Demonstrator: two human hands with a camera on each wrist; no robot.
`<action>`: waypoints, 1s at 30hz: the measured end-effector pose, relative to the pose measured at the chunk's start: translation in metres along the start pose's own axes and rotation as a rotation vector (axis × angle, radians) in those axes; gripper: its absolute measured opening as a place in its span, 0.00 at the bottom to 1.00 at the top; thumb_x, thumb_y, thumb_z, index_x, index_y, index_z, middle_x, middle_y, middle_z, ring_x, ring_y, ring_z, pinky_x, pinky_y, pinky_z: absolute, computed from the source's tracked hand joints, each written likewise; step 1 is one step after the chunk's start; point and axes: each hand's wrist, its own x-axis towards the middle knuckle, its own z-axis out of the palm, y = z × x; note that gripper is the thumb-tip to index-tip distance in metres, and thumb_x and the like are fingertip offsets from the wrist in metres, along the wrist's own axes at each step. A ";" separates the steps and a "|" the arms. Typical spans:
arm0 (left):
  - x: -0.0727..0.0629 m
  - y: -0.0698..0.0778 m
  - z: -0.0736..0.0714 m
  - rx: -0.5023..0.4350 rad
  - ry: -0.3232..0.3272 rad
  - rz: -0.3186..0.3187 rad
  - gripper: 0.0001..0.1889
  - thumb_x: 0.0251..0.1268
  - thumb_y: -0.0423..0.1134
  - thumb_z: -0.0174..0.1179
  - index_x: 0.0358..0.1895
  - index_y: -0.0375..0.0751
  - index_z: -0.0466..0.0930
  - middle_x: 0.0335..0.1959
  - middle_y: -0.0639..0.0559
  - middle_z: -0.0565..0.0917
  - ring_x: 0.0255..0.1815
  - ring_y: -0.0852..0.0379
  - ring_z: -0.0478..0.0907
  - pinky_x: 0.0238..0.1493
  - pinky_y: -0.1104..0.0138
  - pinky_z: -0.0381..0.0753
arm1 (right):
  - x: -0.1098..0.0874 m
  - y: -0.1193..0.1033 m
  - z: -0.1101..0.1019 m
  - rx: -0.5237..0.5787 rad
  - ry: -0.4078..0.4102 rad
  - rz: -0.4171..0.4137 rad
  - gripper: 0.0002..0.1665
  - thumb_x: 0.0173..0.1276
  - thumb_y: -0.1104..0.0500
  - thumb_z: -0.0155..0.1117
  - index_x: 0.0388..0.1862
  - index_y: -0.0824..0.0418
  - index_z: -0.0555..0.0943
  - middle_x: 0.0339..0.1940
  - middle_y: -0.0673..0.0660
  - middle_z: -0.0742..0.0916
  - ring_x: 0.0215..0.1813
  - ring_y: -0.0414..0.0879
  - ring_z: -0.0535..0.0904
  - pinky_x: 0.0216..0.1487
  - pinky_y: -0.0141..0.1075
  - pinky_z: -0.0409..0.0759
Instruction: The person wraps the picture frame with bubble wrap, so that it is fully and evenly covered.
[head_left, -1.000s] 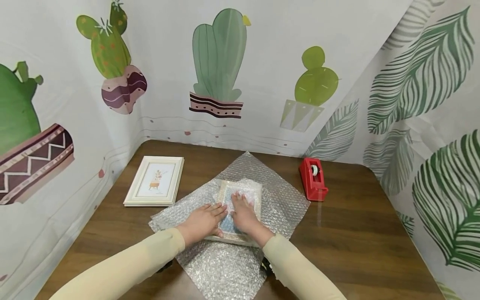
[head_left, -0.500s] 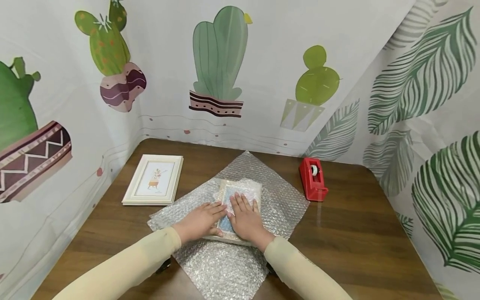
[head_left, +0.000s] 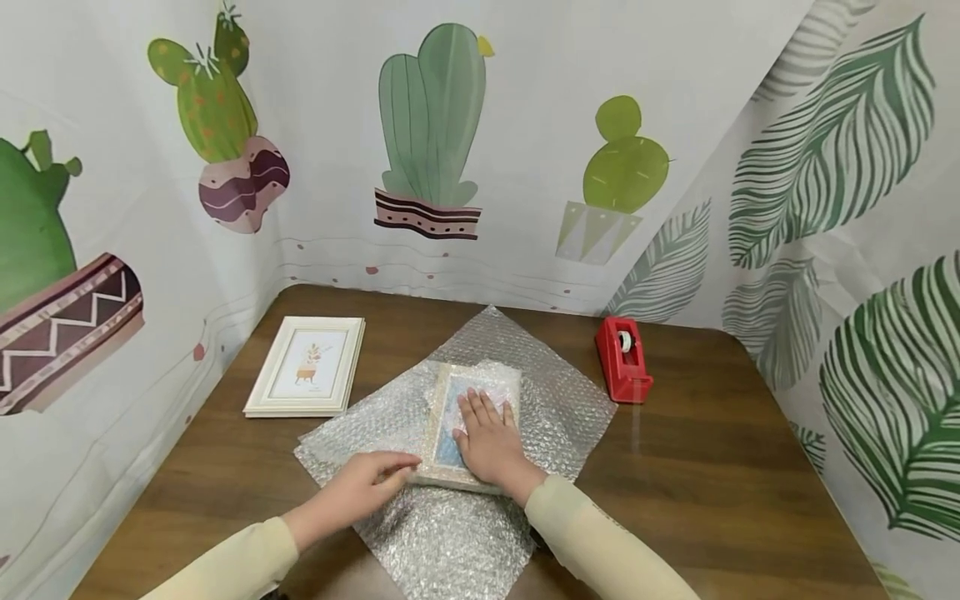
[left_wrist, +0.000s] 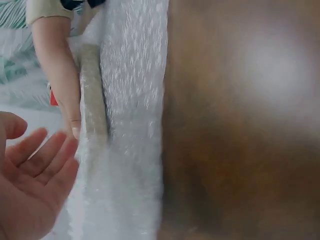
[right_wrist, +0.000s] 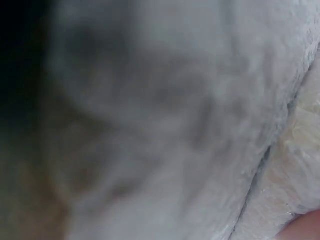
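Observation:
A cream picture frame (head_left: 448,450) lies on a sheet of bubble wrap (head_left: 457,537), and part of the wrap is folded over its face. My right hand (head_left: 489,442) rests flat on the covered picture, fingers spread. At the frame's lower left corner is my left hand (head_left: 358,487), its fingers loosely bent. In the left wrist view the left hand (left_wrist: 37,175) has nothing between thumb and fingers, beside the frame's wrapped edge (left_wrist: 93,90). The right wrist view is mostly blurred, with wrap over the frame's edge (right_wrist: 295,160) at the right.
Another cream frame (head_left: 306,367) with a plant drawing lies at the table's left, apparently stacked on one more. A red tape dispenser (head_left: 625,360) stands to the right of the wrap. A patterned cloth (head_left: 517,150) hangs behind the wooden table (head_left: 712,467).
My left hand has slid off the frame's face, down and left to its lower left corner. My right hand stays flat on the frame, having shifted slightly between the earlier frames.

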 end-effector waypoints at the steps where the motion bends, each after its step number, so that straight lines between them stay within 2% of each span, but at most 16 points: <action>1: -0.005 -0.004 0.000 -0.137 -0.033 -0.054 0.18 0.78 0.38 0.54 0.58 0.26 0.82 0.51 0.35 0.89 0.48 0.48 0.90 0.50 0.62 0.88 | 0.000 0.000 0.001 -0.004 0.000 -0.001 0.37 0.85 0.42 0.37 0.86 0.54 0.51 0.88 0.54 0.55 0.88 0.52 0.48 0.86 0.59 0.44; 2: -0.009 -0.007 -0.001 -0.276 -0.068 -0.117 0.20 0.78 0.38 0.52 0.58 0.23 0.81 0.49 0.34 0.89 0.45 0.51 0.90 0.47 0.65 0.89 | -0.001 0.000 0.001 -0.004 0.002 -0.001 0.37 0.85 0.42 0.38 0.86 0.54 0.51 0.88 0.54 0.55 0.88 0.52 0.48 0.86 0.59 0.45; 5: -0.021 -0.018 -0.001 -0.660 -0.157 -0.358 0.24 0.80 0.38 0.48 0.63 0.16 0.72 0.46 0.36 0.90 0.40 0.59 0.90 0.42 0.71 0.88 | -0.001 -0.001 0.003 -0.007 -0.005 -0.006 0.37 0.85 0.42 0.37 0.86 0.54 0.51 0.88 0.54 0.54 0.88 0.52 0.48 0.86 0.59 0.45; 7: -0.027 -0.025 0.000 -0.821 -0.173 -0.503 0.25 0.80 0.39 0.46 0.65 0.16 0.70 0.46 0.43 0.91 0.40 0.62 0.89 0.43 0.71 0.88 | -0.001 -0.002 0.005 -0.006 -0.010 -0.008 0.37 0.85 0.41 0.37 0.86 0.54 0.51 0.88 0.55 0.54 0.88 0.52 0.48 0.86 0.59 0.45; 8: -0.029 -0.028 0.000 -0.878 -0.173 -0.550 0.25 0.80 0.39 0.46 0.66 0.17 0.69 0.46 0.46 0.92 0.40 0.62 0.90 0.43 0.71 0.88 | -0.002 -0.003 0.006 -0.003 -0.013 -0.007 0.37 0.85 0.41 0.37 0.86 0.54 0.51 0.88 0.55 0.54 0.88 0.52 0.48 0.86 0.59 0.44; 9: -0.030 -0.031 0.001 -0.925 -0.171 -0.585 0.24 0.81 0.39 0.46 0.65 0.19 0.70 0.45 0.48 0.92 0.40 0.61 0.90 0.44 0.71 0.88 | -0.002 -0.003 0.007 -0.003 -0.016 -0.006 0.37 0.85 0.41 0.37 0.86 0.54 0.51 0.88 0.55 0.54 0.88 0.53 0.48 0.86 0.59 0.44; 12: -0.028 -0.035 0.005 -1.038 -0.134 -0.631 0.19 0.81 0.40 0.47 0.61 0.26 0.73 0.43 0.50 0.92 0.42 0.60 0.90 0.47 0.70 0.89 | -0.003 -0.004 0.007 -0.004 -0.025 0.000 0.37 0.85 0.41 0.37 0.86 0.54 0.51 0.88 0.55 0.54 0.88 0.52 0.48 0.86 0.59 0.44; 15: -0.022 -0.035 0.007 -1.100 -0.054 -0.660 0.12 0.81 0.40 0.50 0.51 0.36 0.77 0.38 0.53 0.91 0.39 0.62 0.90 0.47 0.72 0.88 | -0.004 -0.004 0.007 -0.007 -0.022 0.001 0.37 0.85 0.41 0.37 0.86 0.54 0.51 0.88 0.55 0.54 0.88 0.52 0.48 0.86 0.59 0.44; 19: -0.012 -0.034 0.008 -1.080 0.072 -0.714 0.09 0.77 0.38 0.54 0.36 0.42 0.80 0.26 0.58 0.83 0.29 0.66 0.85 0.38 0.75 0.87 | -0.003 -0.002 0.006 -0.002 -0.015 -0.005 0.37 0.85 0.41 0.37 0.86 0.54 0.51 0.88 0.55 0.54 0.88 0.52 0.48 0.86 0.59 0.44; 22: -0.003 -0.033 0.009 -0.985 0.117 -0.725 0.12 0.74 0.37 0.55 0.27 0.44 0.77 0.21 0.59 0.76 0.22 0.68 0.77 0.28 0.77 0.82 | -0.002 0.000 0.004 -0.003 -0.010 -0.004 0.37 0.85 0.42 0.37 0.86 0.54 0.50 0.88 0.55 0.54 0.88 0.52 0.47 0.86 0.59 0.44; 25: 0.006 -0.031 0.009 -0.782 0.146 -0.719 0.17 0.70 0.40 0.54 0.19 0.47 0.71 0.15 0.59 0.71 0.16 0.67 0.69 0.19 0.76 0.72 | -0.001 0.001 0.002 -0.004 -0.004 -0.001 0.37 0.85 0.42 0.37 0.86 0.54 0.51 0.88 0.55 0.54 0.88 0.52 0.48 0.86 0.59 0.44; 27: 0.011 -0.029 0.008 -0.588 0.185 -0.694 0.19 0.70 0.43 0.52 0.16 0.47 0.69 0.12 0.59 0.69 0.14 0.65 0.66 0.17 0.75 0.66 | -0.001 0.001 0.000 -0.006 -0.009 0.002 0.37 0.85 0.41 0.37 0.86 0.54 0.50 0.88 0.54 0.53 0.88 0.52 0.47 0.86 0.59 0.43; 29: 0.015 -0.029 0.005 -0.419 0.231 -0.677 0.24 0.72 0.46 0.49 0.15 0.41 0.72 0.08 0.57 0.70 0.11 0.64 0.64 0.16 0.73 0.63 | -0.001 0.001 0.000 -0.004 -0.015 0.002 0.37 0.85 0.41 0.37 0.86 0.54 0.50 0.88 0.54 0.53 0.89 0.52 0.47 0.86 0.59 0.43; 30: 0.016 -0.029 0.003 -0.373 0.252 -0.681 0.25 0.73 0.48 0.48 0.17 0.38 0.75 0.08 0.56 0.71 0.09 0.63 0.64 0.16 0.72 0.63 | -0.001 0.001 0.000 -0.003 -0.016 0.000 0.37 0.85 0.41 0.37 0.86 0.54 0.50 0.88 0.55 0.53 0.89 0.52 0.47 0.86 0.59 0.43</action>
